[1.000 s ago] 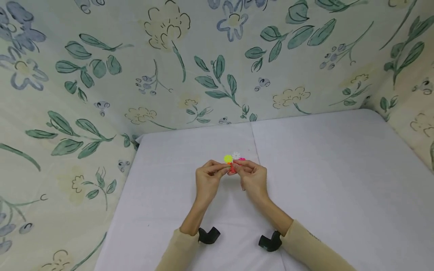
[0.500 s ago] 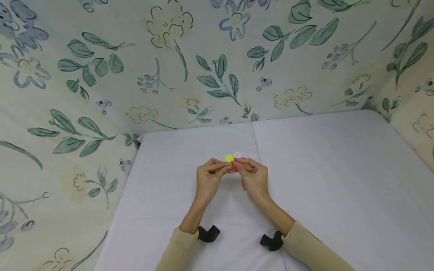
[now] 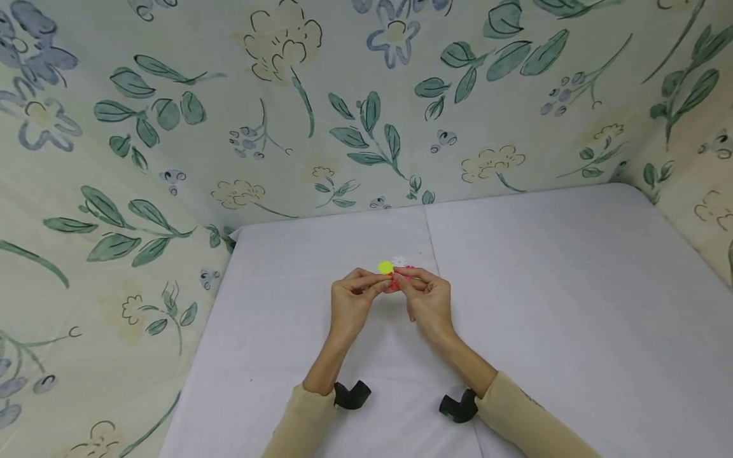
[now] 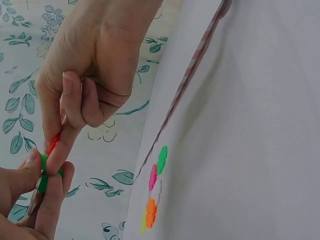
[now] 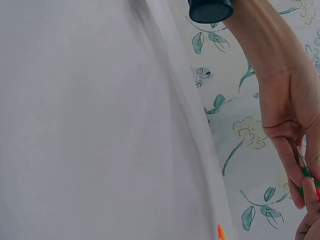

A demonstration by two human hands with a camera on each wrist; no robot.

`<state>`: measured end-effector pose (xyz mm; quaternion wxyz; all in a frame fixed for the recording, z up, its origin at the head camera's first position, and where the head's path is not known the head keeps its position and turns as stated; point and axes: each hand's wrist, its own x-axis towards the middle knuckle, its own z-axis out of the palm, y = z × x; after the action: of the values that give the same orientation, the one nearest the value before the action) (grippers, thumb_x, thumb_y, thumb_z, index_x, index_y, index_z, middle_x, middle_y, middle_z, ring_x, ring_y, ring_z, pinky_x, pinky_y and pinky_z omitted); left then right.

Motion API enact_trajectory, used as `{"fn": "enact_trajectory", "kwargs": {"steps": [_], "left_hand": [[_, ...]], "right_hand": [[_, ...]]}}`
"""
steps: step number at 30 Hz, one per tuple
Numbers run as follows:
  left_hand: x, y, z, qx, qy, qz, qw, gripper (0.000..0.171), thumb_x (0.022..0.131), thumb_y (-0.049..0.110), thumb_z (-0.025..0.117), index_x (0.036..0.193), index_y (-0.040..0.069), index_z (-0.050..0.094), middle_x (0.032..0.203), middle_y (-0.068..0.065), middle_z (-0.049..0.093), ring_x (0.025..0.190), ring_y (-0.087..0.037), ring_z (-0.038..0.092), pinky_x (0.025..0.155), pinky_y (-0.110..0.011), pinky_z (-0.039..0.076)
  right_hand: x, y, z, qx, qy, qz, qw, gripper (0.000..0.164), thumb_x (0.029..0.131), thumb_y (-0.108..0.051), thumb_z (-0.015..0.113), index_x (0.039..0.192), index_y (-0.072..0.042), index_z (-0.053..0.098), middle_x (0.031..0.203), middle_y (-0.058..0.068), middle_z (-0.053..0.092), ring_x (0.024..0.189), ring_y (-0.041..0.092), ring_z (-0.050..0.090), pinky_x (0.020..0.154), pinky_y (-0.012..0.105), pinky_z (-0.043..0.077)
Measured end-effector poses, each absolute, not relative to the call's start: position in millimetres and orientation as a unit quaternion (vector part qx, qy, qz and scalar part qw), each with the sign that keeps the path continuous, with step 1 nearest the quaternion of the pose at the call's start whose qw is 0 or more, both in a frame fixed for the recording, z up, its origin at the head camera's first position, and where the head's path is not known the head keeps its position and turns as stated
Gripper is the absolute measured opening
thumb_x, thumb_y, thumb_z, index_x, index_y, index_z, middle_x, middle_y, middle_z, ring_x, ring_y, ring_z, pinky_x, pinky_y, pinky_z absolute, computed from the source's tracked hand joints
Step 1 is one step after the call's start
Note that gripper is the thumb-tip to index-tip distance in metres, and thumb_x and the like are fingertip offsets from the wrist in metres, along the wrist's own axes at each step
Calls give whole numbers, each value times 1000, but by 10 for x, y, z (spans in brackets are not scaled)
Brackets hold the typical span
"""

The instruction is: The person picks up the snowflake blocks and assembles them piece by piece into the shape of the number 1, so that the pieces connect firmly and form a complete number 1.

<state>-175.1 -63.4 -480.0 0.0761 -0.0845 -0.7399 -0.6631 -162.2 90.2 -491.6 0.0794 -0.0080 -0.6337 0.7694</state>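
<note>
My two hands meet fingertip to fingertip over the white table in the head view. The left hand [image 3: 351, 308] pinches a small green plastic disc [image 4: 43, 184], and a greyish edge shows beside it in the left wrist view. Between the thumb and index finger of my right hand [image 3: 429, 304] is a thin red disc [image 4: 53, 143], which meets the green one. The fingers cover much of both pieces. On the table just beyond lie flower-shaped plastic discs: yellow [image 3: 385, 267], white [image 3: 399, 261], pink [image 4: 152, 177], orange [image 4: 151, 214] and another green one [image 4: 162, 159].
A white cloth [image 3: 561, 305] with a crease covers the table. Floral fabric [image 3: 366, 102] hangs behind and at both sides. Black camera mounts [image 3: 352, 395] sit on the inner wrists, by the beige sleeves [image 3: 303, 423].
My hands stay in nearly the same place. The left fingertips have risen slightly and now cover an orange bit that showed beside them a second ago.
</note>
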Motion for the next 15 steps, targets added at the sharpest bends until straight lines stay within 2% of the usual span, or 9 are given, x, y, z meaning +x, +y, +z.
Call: {"fn": "enact_trajectory", "kwargs": {"steps": [8, 15], "left_hand": [[-1756, -638, -4787, -87, -742, -661, 65, 11, 86, 13, 84, 95, 7, 85, 89, -15, 72, 81, -10, 60, 63, -18, 45], [-1762, -639, -4800, -90, -741, -661, 69, 13, 85, 13, 84, 97, 7, 85, 89, -13, 71, 81, -8, 58, 63, -17, 45]], "right_hand": [[-1622, 913, -4913, 1, -623, 778, 81, 20, 97, -6, 71, 115, 2, 74, 77, -4, 79, 32, 4, 38, 34, 19, 27], [-1645, 929, -4929, 12, -628, 775, 76, 29, 98, -9, 71, 120, 10, 69, 78, -2, 80, 32, 5, 38, 33, 20, 27]]}}
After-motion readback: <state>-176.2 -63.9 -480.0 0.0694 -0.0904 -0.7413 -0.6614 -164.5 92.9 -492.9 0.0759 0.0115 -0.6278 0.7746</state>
